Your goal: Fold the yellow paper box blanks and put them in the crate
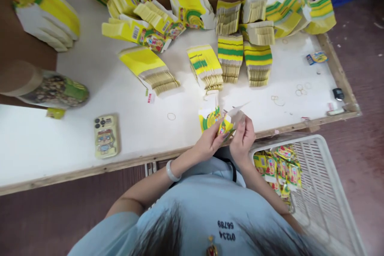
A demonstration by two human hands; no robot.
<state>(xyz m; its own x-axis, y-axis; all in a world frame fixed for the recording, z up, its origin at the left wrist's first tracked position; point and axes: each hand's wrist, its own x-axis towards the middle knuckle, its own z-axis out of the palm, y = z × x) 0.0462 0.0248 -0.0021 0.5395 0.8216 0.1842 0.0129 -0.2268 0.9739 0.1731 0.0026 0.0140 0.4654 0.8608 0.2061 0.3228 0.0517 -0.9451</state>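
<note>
Yellow printed card, creased into a small carton (223,122), sits between both hands just above the near edge of the white tabletop (90,76), held close to the body where the folds are easiest to see. The left hand (210,141) has its fingers clamped on the carton's lower side, steadying it; the right hand (243,134) pinches the pale open flap at the top, fingers together on it. Stacks of flat carton blanks (231,54) lie fanned across the far half of the tabletop, within reach, so one can be drawn off at a time. A white slatted crate (324,192) stands low at the person's right, holding finished cartons (279,168). A phone (106,135) and loose rubber bands (301,89) lie aside, clear of the hands.
</note>
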